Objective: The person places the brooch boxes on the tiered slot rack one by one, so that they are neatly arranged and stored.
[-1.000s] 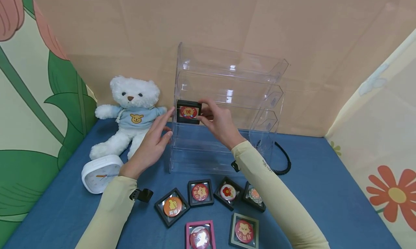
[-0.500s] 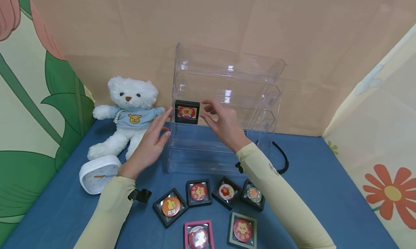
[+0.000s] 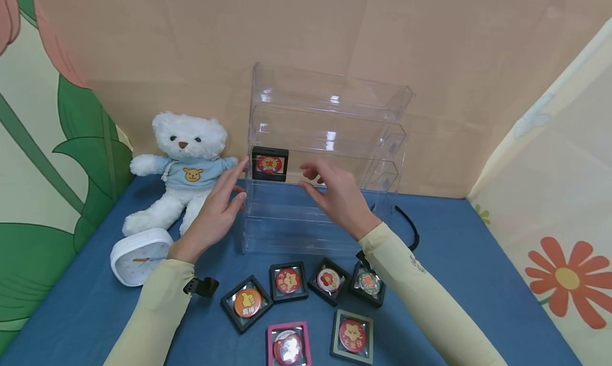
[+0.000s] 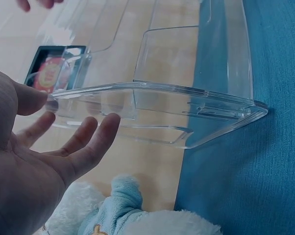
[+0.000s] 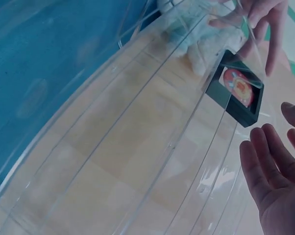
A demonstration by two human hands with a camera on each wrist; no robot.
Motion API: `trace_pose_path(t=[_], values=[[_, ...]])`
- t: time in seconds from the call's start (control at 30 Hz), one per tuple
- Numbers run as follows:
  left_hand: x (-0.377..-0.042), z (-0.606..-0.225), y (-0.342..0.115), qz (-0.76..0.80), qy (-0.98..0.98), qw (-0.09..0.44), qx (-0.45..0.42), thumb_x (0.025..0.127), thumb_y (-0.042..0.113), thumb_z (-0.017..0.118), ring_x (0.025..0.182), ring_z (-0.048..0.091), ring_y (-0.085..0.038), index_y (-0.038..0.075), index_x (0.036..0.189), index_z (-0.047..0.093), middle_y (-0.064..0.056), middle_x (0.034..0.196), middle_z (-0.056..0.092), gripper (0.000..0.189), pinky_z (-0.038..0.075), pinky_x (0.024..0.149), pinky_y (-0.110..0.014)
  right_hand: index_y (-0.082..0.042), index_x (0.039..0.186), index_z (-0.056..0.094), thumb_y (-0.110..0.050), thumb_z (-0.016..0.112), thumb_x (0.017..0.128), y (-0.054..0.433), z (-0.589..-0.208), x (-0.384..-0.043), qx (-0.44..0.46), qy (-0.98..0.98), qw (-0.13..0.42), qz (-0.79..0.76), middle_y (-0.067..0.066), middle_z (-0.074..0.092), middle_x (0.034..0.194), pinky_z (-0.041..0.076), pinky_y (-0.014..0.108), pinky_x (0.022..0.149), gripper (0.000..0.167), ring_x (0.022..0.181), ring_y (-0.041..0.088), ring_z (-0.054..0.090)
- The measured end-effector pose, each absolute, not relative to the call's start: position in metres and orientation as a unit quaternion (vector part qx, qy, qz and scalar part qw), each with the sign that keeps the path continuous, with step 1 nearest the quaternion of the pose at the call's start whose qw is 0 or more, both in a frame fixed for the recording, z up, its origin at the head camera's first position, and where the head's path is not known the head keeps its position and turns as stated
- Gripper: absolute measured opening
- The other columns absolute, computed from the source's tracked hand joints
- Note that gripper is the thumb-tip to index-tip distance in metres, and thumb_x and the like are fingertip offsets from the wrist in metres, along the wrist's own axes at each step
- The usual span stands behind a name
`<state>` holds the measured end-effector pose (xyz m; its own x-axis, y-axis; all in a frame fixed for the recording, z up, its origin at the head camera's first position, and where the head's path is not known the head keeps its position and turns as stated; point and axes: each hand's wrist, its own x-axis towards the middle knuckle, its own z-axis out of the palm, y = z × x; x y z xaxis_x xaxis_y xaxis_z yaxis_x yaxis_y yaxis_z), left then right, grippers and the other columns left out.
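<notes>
A black-framed display case with a red round badge (image 3: 270,164) stands upright at the left end of a middle tier of the clear acrylic shelf rack (image 3: 330,143). My right hand (image 3: 337,196) hovers just right of it, fingers loosely bent, holding nothing. In the right wrist view a gap shows between those fingertips (image 5: 267,129) and the framed badge (image 5: 238,88). The left hand (image 3: 212,214) has its fingers extended along the rack's left side panel. From the left wrist view, its fingertips (image 4: 110,120) are right at the panel's clear edge (image 4: 152,87).
In front of the rack lie several framed badges, among them an orange one (image 3: 247,303), a pink-framed one (image 3: 288,329) and a green-framed one (image 3: 353,335). A white teddy bear (image 3: 191,175) and a white clock (image 3: 141,257) stand left. A black coiled cord (image 3: 413,228) lies right.
The right hand has let go of the black-framed badge and drawn back to the right. The framed badge stays standing on the tier; the left hand keeps its place by the side panel.
</notes>
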<state>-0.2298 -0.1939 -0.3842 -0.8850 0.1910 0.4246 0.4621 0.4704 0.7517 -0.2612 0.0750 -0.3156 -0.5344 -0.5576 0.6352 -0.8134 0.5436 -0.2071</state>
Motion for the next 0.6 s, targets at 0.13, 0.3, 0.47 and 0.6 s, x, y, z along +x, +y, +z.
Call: trace_pose_path(t=[0.13, 0.3, 0.47, 0.6], values=[[-0.229, -0.383, -0.194, -0.475, -0.846, 0.144, -0.193, 0.107, 0.001, 0.045, 0.12, 0.052, -0.037, 0.03, 0.164, 0.015, -0.01, 0.161, 0.025, 0.071, 0.054, 0.085, -0.051, -0.006, 0.124, 0.062, -0.013, 0.078, 0.091, 0.08, -0.318, -0.255, 0.415, -0.837, 0.257, 0.246, 0.007, 0.068, 0.107, 0.057, 0.035, 0.085, 0.038, 0.096, 0.019, 0.064], [-0.229, -0.384, -0.193, -0.473, -0.847, 0.147, -0.195, 0.106, 0.001, 0.045, 0.118, 0.053, -0.035, 0.031, 0.164, 0.014, -0.01, 0.161, 0.025, 0.072, 0.054, 0.083, -0.049, -0.006, 0.124, 0.061, -0.013, 0.078, 0.091, 0.087, -0.32, -0.248, 0.417, -0.837, 0.255, 0.248, 0.006, 0.068, 0.106, 0.058, 0.035, 0.082, 0.038, 0.095, 0.018, 0.063], [-0.228, -0.383, -0.193, -0.473, -0.847, 0.145, -0.194, 0.106, 0.001, 0.046, 0.118, 0.053, -0.035, 0.034, 0.164, 0.014, -0.01, 0.161, 0.025, 0.074, 0.055, 0.083, -0.049, -0.007, 0.124, 0.061, -0.014, 0.078, 0.091, 0.095, -0.325, -0.242, 0.409, -0.843, 0.248, 0.247, 0.006, 0.067, 0.105, 0.057, 0.034, 0.08, 0.037, 0.094, 0.018, 0.063], [-0.228, -0.383, -0.194, -0.475, -0.848, 0.142, -0.19, 0.106, 0.0, 0.047, 0.118, 0.053, -0.035, 0.036, 0.163, 0.014, -0.009, 0.161, 0.024, 0.075, 0.055, 0.083, -0.049, -0.006, 0.124, 0.062, -0.015, 0.079, 0.091, 0.101, -0.33, -0.237, 0.405, -0.847, 0.238, 0.247, 0.005, 0.067, 0.105, 0.057, 0.033, 0.078, 0.038, 0.092, 0.02, 0.064]])
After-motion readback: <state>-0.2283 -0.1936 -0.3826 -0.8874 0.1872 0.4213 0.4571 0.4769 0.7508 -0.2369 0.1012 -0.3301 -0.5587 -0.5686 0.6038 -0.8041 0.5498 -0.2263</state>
